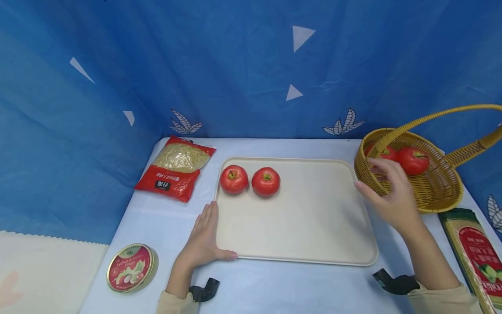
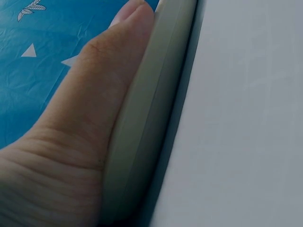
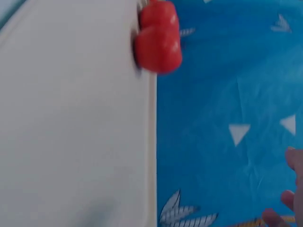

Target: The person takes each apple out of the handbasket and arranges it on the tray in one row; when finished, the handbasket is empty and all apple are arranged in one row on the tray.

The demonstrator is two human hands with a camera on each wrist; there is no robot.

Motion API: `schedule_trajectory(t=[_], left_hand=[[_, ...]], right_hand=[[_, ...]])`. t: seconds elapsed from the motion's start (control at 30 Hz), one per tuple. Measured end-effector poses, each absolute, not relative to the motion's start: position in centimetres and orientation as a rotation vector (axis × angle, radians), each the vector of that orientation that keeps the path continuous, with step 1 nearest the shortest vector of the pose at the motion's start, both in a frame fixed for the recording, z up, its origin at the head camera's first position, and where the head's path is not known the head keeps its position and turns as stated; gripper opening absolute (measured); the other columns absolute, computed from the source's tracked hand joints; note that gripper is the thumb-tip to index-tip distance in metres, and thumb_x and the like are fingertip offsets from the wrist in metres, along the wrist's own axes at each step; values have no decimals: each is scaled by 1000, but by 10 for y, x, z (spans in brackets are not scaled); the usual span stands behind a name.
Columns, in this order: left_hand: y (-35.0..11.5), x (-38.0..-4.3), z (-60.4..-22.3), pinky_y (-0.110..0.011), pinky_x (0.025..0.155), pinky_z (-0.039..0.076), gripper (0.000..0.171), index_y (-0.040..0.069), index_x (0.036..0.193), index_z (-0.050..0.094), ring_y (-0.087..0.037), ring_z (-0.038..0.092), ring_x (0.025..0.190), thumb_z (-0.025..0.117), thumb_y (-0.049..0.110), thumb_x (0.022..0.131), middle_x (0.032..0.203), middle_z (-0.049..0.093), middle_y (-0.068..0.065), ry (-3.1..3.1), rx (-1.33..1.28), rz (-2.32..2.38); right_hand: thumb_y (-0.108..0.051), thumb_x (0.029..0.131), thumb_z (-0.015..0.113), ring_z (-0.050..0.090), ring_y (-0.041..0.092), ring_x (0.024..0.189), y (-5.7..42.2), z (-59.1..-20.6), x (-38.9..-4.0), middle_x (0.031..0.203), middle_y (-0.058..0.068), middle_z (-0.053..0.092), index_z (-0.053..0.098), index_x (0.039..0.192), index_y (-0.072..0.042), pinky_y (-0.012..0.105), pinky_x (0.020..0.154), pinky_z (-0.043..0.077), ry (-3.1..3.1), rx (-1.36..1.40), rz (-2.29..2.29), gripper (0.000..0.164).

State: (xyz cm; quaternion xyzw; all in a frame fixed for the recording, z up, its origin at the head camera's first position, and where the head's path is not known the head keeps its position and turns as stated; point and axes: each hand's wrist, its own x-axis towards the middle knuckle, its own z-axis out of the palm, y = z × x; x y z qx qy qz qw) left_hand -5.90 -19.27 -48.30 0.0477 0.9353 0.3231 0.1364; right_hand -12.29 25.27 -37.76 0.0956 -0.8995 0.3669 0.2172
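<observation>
My left hand (image 1: 202, 239) rests at the near left corner of a cream tray (image 1: 306, 218), fingers straight along its left side. The thumb (image 2: 109, 61) lies against the tray's outer wall in the left wrist view. Two red apples, a left one (image 1: 234, 179) and a right one (image 1: 266, 181), sit side by side at the tray's far left. My right hand (image 1: 394, 196) is at the near left rim of a yellow wicker basket (image 1: 443, 198), fingers spread and bent, holding nothing. Inside the basket are red apples (image 1: 413, 161), one partly hidden by the handle and hand.
A red bag of pasta (image 1: 176, 168) lies left of the tray, above a round candy tin (image 1: 130, 267). A green and red package (image 1: 476, 257) is below the basket at right. A blue curtain (image 1: 243, 69) stands behind the table; the basket's handle (image 1: 439, 114) arches high.
</observation>
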Motion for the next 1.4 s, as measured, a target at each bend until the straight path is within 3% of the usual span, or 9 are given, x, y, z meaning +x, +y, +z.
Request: schedule_trajectory(t=[0.2, 0.33, 0.47, 0.57, 0.7, 0.77, 0.87, 0.97, 1.4], left_hand=[[-193, -59, -482, -56, 125, 2, 159, 7, 159, -5, -31, -7, 156, 87, 72, 47, 168, -6, -11, 2714, 145, 938], [-193, -58, -482, -56, 125, 3, 159, 7, 159, -5, -32, -7, 156, 86, 73, 47, 168, -6, -11, 2716, 150, 936], [-193, -58, -484, -56, 125, 3, 159, 7, 159, -5, -32, -7, 156, 86, 74, 47, 168, -5, -11, 2721, 154, 937], [-193, -58, -484, -56, 125, 3, 160, 7, 159, -5, -31, -7, 156, 86, 74, 46, 168, -5, -11, 2724, 155, 939], [-194, -59, -485, -55, 125, 3, 160, 7, 159, -5, -31, -7, 156, 85, 75, 46, 168, -5, -11, 2728, 159, 938], [-194, -59, -485, -55, 125, 3, 159, 7, 159, -5, -31, -7, 156, 85, 75, 46, 168, -5, -11, 2729, 161, 936], [-194, -58, -485, -54, 125, 3, 160, 7, 159, -5, -30, -7, 156, 85, 75, 46, 168, -6, -10, 2727, 162, 929], [-194, -58, -485, -53, 126, 2, 160, 9, 159, -6, -29, -8, 156, 85, 76, 46, 168, -7, -8, 2720, 153, 927], [-194, -59, -486, -54, 125, 2, 159, 11, 159, -8, -27, -10, 156, 86, 73, 47, 169, -8, -7, 2710, 136, 916]], right_hand=[[-15, 87, 75, 46, -9, 110, 298, -388, -132, 136, 6, 49, 51, 143, -17, -2, 87, 36, -2454, 12, 1025, 61], [-24, 92, 70, 43, 12, 130, 322, -393, -144, 148, 9, 41, 42, 150, -19, 4, 95, 37, -2531, -163, 1007, 65], [-31, 95, 64, 32, 38, 143, 336, -396, -158, 156, 16, 30, 29, 156, -15, 44, 116, 40, -2642, -255, 985, 72], [-36, 96, 62, 35, 46, 137, 342, -400, -168, 157, 23, 26, 22, 157, -11, 62, 103, 45, -2729, -256, 957, 77], [-40, 95, 63, 48, 47, 116, 348, -406, -179, 151, 31, 29, 17, 157, -6, 18, 74, 48, -2827, -189, 922, 84], [-41, 94, 63, 49, 47, 110, 349, -408, -185, 150, 34, 29, 15, 157, -4, 16, 69, 43, -2865, -155, 925, 88], [-44, 93, 64, 47, 49, 111, 349, -411, -193, 149, 36, 28, 12, 158, -3, 43, 79, 55, -2897, -116, 942, 92], [-43, 92, 67, 44, 51, 116, 346, -415, -200, 148, 36, 29, 14, 158, -3, 69, 92, 46, -2903, -90, 953, 93], [-33, 92, 68, 25, 59, 136, 339, -414, -222, 154, 37, 15, 9, 159, -7, 77, 106, 26, -2996, -137, 887, 93]])
